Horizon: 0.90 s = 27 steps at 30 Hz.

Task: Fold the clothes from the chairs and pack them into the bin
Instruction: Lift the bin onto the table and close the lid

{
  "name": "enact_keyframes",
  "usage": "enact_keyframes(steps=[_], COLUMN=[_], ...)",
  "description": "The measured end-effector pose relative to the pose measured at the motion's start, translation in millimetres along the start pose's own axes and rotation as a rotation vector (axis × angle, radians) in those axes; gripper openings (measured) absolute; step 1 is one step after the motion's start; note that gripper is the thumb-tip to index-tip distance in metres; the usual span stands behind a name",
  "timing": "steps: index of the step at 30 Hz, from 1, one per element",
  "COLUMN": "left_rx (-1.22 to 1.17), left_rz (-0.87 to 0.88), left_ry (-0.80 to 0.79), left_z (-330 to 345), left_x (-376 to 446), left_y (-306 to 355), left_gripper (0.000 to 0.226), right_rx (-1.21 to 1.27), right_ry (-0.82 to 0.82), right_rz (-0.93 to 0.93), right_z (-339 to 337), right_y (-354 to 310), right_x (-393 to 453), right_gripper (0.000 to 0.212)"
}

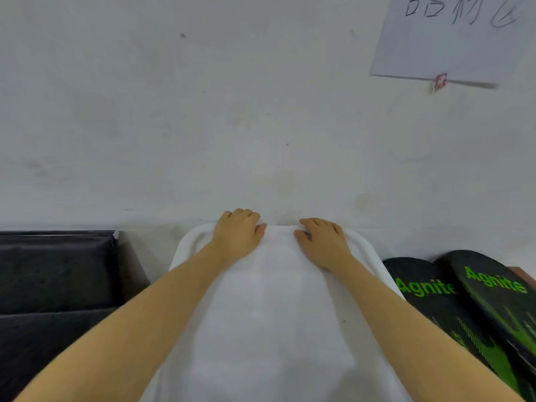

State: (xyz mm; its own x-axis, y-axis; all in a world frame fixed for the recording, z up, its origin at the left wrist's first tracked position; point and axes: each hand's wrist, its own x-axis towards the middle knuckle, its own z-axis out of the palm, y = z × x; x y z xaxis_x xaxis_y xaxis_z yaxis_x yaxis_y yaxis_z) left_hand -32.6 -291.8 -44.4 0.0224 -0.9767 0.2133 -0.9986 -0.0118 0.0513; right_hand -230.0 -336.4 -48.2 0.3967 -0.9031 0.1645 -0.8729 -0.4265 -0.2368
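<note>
White cloth (269, 309) lies under my left hand (237, 236) and right hand (323, 242), both flat, pressing it into the bin (368, 248); next, another garment.

- Left hand (236, 237): bare; no glove, ring or watch seen.
- Right hand (323, 242): bare, likewise unadorned.
- Forearms behind both hands: uncovered up to frame edge, no sleeve shown.
- Nails: short, details blurred.
</note>
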Motion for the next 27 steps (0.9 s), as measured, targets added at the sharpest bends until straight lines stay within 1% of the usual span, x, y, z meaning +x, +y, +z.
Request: enact_keyframes(steps=[3,5,8,9,10,11,13,16,18,20,22,25,27], left_rx=[-0.086,-0.119,-0.104,-0.114,-0.123,-0.136,-0.178,-0.177,-0.162,-0.152,-0.122,-0.112,-0.091], left_rz=[-0.08,-0.048,0.011,0.015,0.025,0.039,0.065,0.17,0.182,0.136,0.097,0.108,0.152], left_ry=[-0.077,-0.179,-0.347,-0.386,-0.387,-0.361,-0.247,-0.014,0.089,0.11,0.086,0.105,0.167], left_z=[8.1,6.1,0.6,0.7,2.4,5.6,10.7,17.8,16.9,15.7,13.8,10.1,10.1], left_x=[24.9,33.7,40.6,41.7,42.9,43.5,41.9,28.7,21.4,16.1,14.2,18.4,15.8], left_y=[0.1,-0.6,-2.9,-4.4,-5.7,-6.9,-9.7,-8.7,-4.6,0.0,3.3,3.2,3.3], left_gripper=[0.045,0.047,0.046,0.044,0.042,0.04,0.042,0.068,0.078,0.071,0.065,0.059,0.051], right_rx=[-0.02,-0.028,-0.031,-0.03,-0.028,-0.032,-0.015,0.035,0.042,0.033,0.055,0.074,0.074], right_ry=[0.024,0.034,0.069,0.077,0.091,0.105,0.134,0.15,0.134,0.104,0.097,0.122,0.166], right_rz=[-0.016,-0.023,-0.032,-0.031,-0.033,-0.036,-0.038,-0.062,-0.077,-0.075,-0.074,-0.094,-0.11], right_z=[7.2,8.3,10.5,11.0,12.0,12.5,13.4,16.2,15.0,14.0,13.0,11.9,14.7], right_y=[4.4,5.1,5.2,5.6,6.3,6.4,6.4,7.3,6.7,5.2,3.3,3.0,2.3], right_x=[4.7,4.7,2.8,2.0,2.1,2.2,5.6,5.0,5.7,6.0,6.9,9.3,10.5], right_gripper=[0.042,0.041,0.039,0.04,0.041,0.043,0.043,0.047,0.048,0.044,0.037,0.026,0.023])
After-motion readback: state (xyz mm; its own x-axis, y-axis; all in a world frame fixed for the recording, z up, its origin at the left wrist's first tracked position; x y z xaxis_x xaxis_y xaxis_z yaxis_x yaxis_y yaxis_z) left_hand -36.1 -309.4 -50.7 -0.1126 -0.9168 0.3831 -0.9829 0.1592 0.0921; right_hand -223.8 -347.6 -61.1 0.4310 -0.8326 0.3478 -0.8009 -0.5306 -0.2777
